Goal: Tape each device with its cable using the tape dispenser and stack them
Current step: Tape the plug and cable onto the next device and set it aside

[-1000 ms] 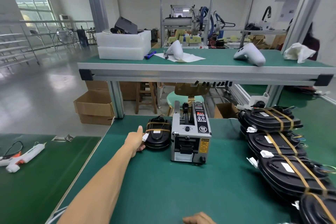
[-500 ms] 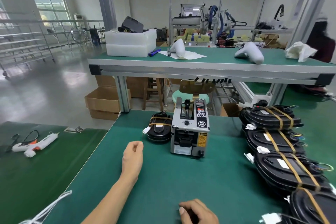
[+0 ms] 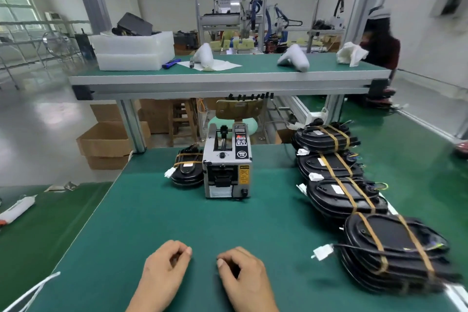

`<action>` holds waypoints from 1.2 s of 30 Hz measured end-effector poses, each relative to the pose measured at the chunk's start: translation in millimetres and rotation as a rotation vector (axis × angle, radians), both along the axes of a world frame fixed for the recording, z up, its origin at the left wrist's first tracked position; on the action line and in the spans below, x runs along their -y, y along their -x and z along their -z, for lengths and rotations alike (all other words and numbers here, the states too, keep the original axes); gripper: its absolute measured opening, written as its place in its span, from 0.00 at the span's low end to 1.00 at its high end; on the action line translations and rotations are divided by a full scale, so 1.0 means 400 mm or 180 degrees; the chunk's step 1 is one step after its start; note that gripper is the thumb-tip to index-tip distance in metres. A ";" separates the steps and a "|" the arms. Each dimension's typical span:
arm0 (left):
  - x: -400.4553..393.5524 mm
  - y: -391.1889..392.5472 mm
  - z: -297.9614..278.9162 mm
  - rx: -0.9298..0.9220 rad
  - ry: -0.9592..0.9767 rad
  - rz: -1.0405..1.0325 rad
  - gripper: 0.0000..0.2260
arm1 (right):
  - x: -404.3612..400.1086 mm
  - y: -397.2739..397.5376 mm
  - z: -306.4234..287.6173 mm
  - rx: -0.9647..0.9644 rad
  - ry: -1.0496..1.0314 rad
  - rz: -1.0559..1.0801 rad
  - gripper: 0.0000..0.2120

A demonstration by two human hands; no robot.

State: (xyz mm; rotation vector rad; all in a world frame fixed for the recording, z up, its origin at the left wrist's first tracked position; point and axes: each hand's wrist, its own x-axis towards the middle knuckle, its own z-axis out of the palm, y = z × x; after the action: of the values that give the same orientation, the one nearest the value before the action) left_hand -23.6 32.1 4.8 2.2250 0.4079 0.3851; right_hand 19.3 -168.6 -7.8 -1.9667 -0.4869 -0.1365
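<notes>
Hands withdrawn from taped device (image 3: 188, 172), left beside dispenser (image 3: 229, 170). Left hand (image 3: 164, 265) and right hand (image 3: 240, 270) rested on bench (image 3: 141, 210), loosely curled, nothing held. Stacks (image 3: 339, 185) at right; next device likely fetched.

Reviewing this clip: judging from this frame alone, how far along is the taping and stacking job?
Done: a small stack of taped devices sits left of the tape dispenser, and four taller taped stacks line the table's right side. In hand: nothing; the left hand and right hand rest loosely curled on the mat. Left: no untaped device is visible, so the remaining count cannot be judged.
</notes>
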 end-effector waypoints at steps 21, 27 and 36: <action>0.018 0.001 0.040 0.0497 -0.0314 0.0192 0.17 | 0.012 0.023 -0.019 -0.0445 0.0309 0.0124 0.11; 0.012 0.002 0.041 0.0467 -0.0214 0.0196 0.16 | 0.054 0.075 -0.071 -0.1134 -0.0750 0.0556 0.14; 0.019 0.006 0.039 0.0425 -0.0172 0.0178 0.15 | 0.307 0.119 -0.143 -0.1429 -0.2827 0.3188 0.20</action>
State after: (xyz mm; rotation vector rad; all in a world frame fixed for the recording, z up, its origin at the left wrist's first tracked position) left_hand -25.9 24.5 -11.0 2.2424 0.2662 0.5168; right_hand -28.5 -291.5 49.5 -1.1277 0.7766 -0.4356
